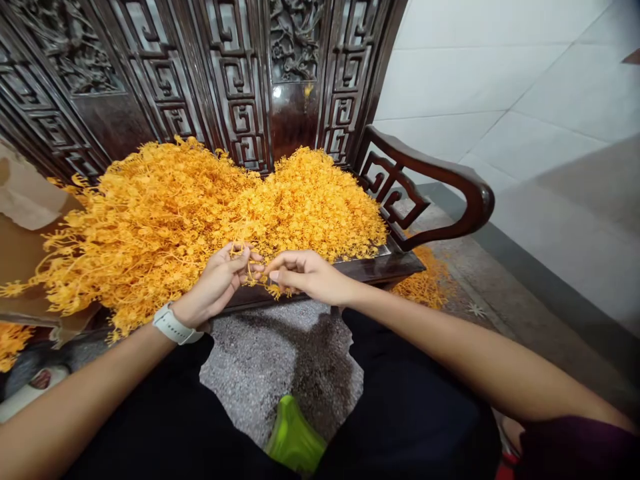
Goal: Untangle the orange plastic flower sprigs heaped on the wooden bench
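My left hand (pixel 218 279), with a pale watch (pixel 175 325) on its wrist, is closed on a thin yellow-orange sprig (pixel 250 272) that looks like a plastic flower stem. Thumb and forefinger of my right hand (pixel 306 275) pinch together at the sprig's right side, and the spot they grip is partly hidden. Both hands are in front of a big heap of similar sprigs (pixel 165 207) on a dark wooden bench. A rounder, denser pile (pixel 325 207) adjoins it on the right.
The bench has a carved back (pixel 295 110) and a curved armrest (pixel 450 190) on the right. More yellow pieces (pixel 425 277) lie on the floor beyond it. A cardboard box (pixel 25 257) stands at left. Something bright green (pixel 295 440) shows between my knees.
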{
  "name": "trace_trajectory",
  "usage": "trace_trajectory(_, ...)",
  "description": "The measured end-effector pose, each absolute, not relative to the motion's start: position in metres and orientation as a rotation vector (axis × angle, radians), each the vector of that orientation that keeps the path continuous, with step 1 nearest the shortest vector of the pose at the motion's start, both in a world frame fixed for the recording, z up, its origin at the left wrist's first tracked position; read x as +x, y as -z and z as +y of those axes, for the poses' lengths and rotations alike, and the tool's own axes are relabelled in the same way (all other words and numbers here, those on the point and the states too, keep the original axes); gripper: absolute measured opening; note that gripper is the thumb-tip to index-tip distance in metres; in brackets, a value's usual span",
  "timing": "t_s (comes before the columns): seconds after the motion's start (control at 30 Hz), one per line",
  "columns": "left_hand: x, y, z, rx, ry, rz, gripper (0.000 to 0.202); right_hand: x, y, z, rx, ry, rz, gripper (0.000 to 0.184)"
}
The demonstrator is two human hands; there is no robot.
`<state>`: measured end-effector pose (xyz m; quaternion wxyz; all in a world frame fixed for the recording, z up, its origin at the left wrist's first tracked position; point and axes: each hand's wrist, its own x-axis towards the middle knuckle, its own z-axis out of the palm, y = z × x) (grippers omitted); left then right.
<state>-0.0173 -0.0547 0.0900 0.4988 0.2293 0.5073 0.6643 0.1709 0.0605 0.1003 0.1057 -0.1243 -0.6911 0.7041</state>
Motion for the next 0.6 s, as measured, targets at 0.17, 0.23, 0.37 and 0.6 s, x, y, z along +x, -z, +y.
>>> trace_trajectory(0.17,-0.008,-0.107,-0.061,0.517,-1.598,1.083,0.017,0.171,-0.104,0.058,-0.296,-1.603,-2.289,0.041)
trace_trajectory(0.23,-0.005,-0.112,-0.063,0.511,-1.602,1.056,0.014,0.172,-0.103,0.059,-0.230,-1.548,-2.355,0.038)
trace_trajectory(0.37,-0.004,-0.115,-0.064,0.532,-1.621,1.051,0.013,0.173,-0.100,0.057,-0.139,-1.589,-2.344,0.029)
trace_trajectory(0.6,-0.022,-0.104,-0.058,0.468,-1.730,1.226,0.019,0.178,-0.107,0.053,0.145,-1.027,-2.467,0.022)
